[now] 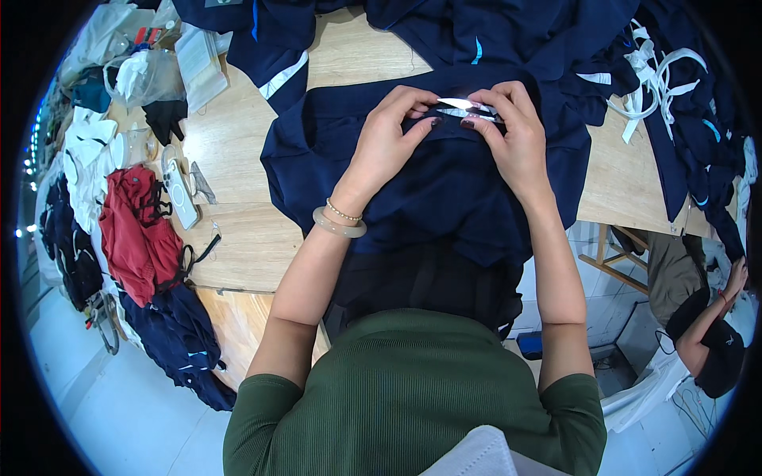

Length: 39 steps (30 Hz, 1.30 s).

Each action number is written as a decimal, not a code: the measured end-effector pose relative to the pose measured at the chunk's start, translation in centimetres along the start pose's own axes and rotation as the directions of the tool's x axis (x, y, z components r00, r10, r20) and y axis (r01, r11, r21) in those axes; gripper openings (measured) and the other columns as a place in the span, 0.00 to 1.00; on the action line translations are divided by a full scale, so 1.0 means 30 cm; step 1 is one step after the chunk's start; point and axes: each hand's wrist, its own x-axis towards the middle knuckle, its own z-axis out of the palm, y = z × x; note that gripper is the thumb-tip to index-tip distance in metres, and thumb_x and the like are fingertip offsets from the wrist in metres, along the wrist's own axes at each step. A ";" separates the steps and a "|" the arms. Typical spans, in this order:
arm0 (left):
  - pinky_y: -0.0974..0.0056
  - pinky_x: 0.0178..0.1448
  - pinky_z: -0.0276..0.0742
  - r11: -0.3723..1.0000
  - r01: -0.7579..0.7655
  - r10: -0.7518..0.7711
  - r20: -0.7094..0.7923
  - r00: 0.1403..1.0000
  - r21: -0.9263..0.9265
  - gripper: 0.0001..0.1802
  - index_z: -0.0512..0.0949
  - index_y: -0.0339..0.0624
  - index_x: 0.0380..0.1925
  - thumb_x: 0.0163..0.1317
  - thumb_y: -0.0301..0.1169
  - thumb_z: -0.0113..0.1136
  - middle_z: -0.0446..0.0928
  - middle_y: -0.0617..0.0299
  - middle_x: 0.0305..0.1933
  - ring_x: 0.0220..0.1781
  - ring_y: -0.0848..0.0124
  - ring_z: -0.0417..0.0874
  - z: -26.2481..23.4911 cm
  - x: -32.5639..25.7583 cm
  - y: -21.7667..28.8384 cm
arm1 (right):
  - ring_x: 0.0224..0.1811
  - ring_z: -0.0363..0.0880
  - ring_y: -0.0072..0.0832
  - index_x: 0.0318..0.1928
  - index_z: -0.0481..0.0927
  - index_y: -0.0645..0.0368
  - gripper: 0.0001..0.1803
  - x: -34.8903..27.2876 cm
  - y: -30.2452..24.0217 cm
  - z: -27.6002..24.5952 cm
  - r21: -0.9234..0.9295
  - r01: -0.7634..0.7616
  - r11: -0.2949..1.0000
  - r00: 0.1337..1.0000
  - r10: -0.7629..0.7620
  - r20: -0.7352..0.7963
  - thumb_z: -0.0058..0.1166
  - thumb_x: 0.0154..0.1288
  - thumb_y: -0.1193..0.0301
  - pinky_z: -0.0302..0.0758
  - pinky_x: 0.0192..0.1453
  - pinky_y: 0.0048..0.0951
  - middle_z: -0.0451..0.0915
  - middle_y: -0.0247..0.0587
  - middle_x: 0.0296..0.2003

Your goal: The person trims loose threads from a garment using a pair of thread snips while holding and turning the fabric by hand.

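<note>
A dark navy garment (444,174) lies spread on the wooden table in front of me and hangs over its near edge toward my lap. My right hand (512,131) is closed around small silver thread snips (456,109), their blades parted and pointing left. Just left of the blade tips, my left hand (393,131) pinches the navy cloth between thumb and fingers; any thread there is too small to make out. Both hands rest low over the upper part of the garment, close together.
More navy garments (508,40) cover the table's far side. White strips (655,75) lie at the right. At the left are a white phone (181,194), red cloth (141,230) and plastic bags (147,78). Another person (706,341) is at the right edge.
</note>
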 end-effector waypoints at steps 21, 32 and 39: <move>0.69 0.48 0.75 0.978 -0.121 0.152 -0.191 0.970 0.168 0.11 0.85 0.38 0.36 0.51 0.22 0.73 0.75 0.61 0.45 0.45 0.73 0.78 0.066 -0.013 0.030 | 0.42 0.77 0.36 0.42 0.82 0.60 0.12 0.018 -0.007 -0.039 -0.162 0.002 0.987 1.000 -0.004 -0.010 0.65 0.58 0.72 0.74 0.44 0.31 0.75 0.38 0.38; 0.74 0.47 0.78 0.958 0.201 -0.219 -0.066 0.973 -0.206 0.06 0.81 0.29 0.39 0.68 0.24 0.59 0.83 0.62 0.34 0.37 0.77 0.82 0.045 -0.004 0.044 | 0.36 0.79 0.31 0.41 0.84 0.63 0.09 -0.029 -0.007 -0.134 0.079 -0.161 0.984 0.986 0.157 0.055 0.63 0.59 0.75 0.72 0.40 0.25 0.79 0.38 0.35; 0.71 0.51 0.79 0.899 0.144 -0.186 -0.062 0.981 -0.414 0.07 0.78 0.30 0.41 0.70 0.24 0.56 0.83 0.58 0.35 0.38 0.75 0.83 0.044 -0.009 0.031 | 0.36 0.79 0.26 0.39 0.85 0.63 0.07 -0.059 0.006 -0.138 0.172 -0.210 0.962 0.977 0.213 0.000 0.62 0.60 0.77 0.72 0.41 0.22 0.81 0.37 0.35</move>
